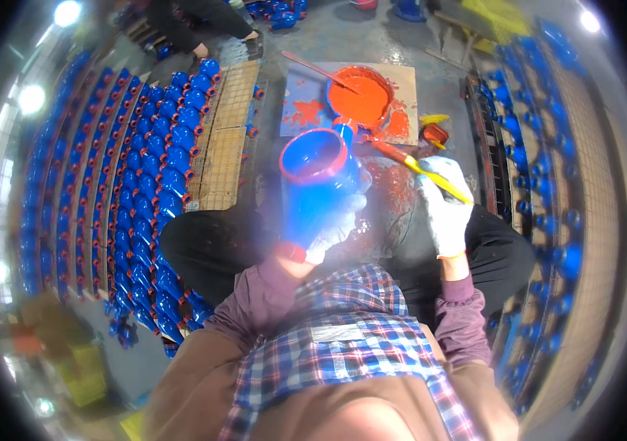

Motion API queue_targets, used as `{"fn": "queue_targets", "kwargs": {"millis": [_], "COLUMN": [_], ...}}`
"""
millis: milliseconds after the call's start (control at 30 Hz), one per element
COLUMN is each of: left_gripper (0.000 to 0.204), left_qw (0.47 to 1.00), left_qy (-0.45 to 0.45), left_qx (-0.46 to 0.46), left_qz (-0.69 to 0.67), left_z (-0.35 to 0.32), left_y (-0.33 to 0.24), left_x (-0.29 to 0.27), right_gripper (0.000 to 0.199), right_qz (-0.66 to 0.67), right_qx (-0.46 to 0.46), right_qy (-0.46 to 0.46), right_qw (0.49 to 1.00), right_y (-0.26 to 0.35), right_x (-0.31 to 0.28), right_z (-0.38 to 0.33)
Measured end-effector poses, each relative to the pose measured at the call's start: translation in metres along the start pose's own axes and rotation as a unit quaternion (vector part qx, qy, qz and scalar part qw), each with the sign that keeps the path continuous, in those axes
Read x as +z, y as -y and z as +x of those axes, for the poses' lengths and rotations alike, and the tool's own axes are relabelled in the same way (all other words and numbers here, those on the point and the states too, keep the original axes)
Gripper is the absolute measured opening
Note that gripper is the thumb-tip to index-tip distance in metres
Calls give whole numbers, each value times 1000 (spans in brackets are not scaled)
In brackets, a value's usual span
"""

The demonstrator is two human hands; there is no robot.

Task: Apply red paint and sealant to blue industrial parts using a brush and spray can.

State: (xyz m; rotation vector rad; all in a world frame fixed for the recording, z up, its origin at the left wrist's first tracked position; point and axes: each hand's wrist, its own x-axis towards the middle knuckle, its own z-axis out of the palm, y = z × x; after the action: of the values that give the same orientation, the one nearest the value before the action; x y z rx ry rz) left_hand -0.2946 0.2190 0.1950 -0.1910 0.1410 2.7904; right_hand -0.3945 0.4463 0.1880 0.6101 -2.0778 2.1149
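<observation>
My left hand (pixel 337 234), in a white glove, is wrapped round a blue hollow housing (pixel 302 202) and holds it tilted above my lap. Its wide mouth has a red rim, and a small red-edged spout sticks out at the top. A white glove also covers my right hand (pixel 447 213), closed on the yellow handle of a paintbrush (pixel 434 178). The red-smeared brush end points left toward the spout; whether it touches cannot be made out. Just beyond the housing, a bowl (pixel 390 109) of orange-red paint has a stick (pixel 317 67) lying across its rim.
The bowl stands on a paint-spotted board (pixel 405 84). Rows of blue housings (pixel 152 158) with red rims fill the left side, beside wooden boards (pixel 224 147). More stand on racks (pixel 548 191) at right. A small red-stained container (pixel 435 135) lies near the brush. Another person's legs (pixel 214 18) show at the far left.
</observation>
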Motion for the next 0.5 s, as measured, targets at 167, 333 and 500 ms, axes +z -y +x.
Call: {"fn": "queue_targets", "kwargs": {"millis": [167, 333, 500], "left_gripper": [95, 107, 104], "left_qw": [991, 996, 861], "left_qy": [-58, -34, -107], "left_qx": [68, 56, 141], "left_qz": [103, 66, 477], "left_z": [2, 3, 6], "left_y": [-23, -32, -30], "left_x": [-10, -16, -14], "right_gripper": [30, 30, 31], "right_qz": [-64, -34, -51], "right_qx": [-150, -183, -163], "right_qy": [58, 111, 144], "right_qw": [985, 976, 975], "right_y": [43, 69, 66], "right_x": [0, 13, 17], "right_z": [39, 61, 52]}}
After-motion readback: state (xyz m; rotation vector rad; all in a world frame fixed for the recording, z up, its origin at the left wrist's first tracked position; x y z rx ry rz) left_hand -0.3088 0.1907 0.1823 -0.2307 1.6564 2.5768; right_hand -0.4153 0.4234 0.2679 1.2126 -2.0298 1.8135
